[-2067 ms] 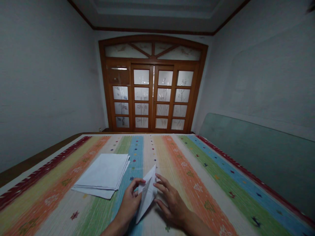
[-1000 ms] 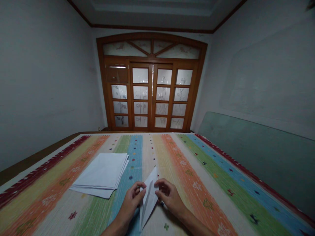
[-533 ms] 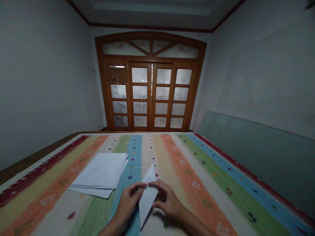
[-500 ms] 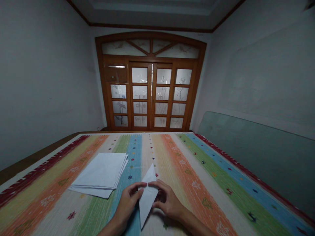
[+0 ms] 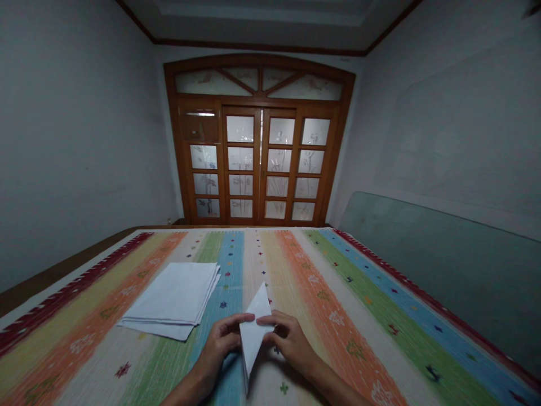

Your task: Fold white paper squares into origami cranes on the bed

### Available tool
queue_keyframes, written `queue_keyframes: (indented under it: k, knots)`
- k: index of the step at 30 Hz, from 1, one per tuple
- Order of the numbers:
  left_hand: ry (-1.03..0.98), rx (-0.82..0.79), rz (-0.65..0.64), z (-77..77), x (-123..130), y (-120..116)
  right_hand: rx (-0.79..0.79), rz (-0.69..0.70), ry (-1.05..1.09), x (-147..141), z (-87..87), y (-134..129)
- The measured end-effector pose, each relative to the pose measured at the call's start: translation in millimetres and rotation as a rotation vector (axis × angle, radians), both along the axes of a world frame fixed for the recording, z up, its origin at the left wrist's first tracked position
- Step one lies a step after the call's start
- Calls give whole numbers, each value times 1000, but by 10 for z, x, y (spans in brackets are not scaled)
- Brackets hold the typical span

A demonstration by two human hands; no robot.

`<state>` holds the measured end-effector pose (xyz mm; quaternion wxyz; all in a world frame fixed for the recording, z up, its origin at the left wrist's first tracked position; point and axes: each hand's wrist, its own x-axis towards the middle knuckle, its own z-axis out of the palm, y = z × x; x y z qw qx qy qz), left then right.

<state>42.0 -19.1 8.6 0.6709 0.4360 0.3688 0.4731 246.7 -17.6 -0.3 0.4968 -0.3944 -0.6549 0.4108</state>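
Note:
Between my hands is a white folded paper point(image 5: 255, 344), a narrow diamond with one point away from me and the other toward me. My left hand point(image 5: 220, 341) pinches its left corner between thumb and fingers. On the opposite side, my right hand point(image 5: 291, 341) grips the right corner the same way, and both index fingertips nearly meet on the paper's upper face. Near the lower point, the layers look slightly parted. To the left lies a stack of white square paper sheets point(image 5: 175, 293), apart from both hands.
A striped, patterned cloth point(image 5: 359, 316) in many colours covers the table. Along the right side stands a pale green panel point(image 5: 443, 254). Beyond the far table edge is a wooden door point(image 5: 260, 163) with glass panes, between pale walls.
The lower part of the folded paper has shifted, and a layer edge now shows near its bottom point. My right thumb and both index fingers have moved slightly on the paper.

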Motion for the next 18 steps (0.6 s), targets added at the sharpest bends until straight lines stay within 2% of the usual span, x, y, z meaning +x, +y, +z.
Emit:
queue_keyframes:
  k: [5,13,18]
  knots:
    - [58,60,2,-59,7,45,56,-34,-11,17,-12,23]
    - [237,188,84,25,63,22,-48,-62,24,-21,-57,16]
    - [267,246,119,28,76,13,-98,-46,102,-54,-58,12]
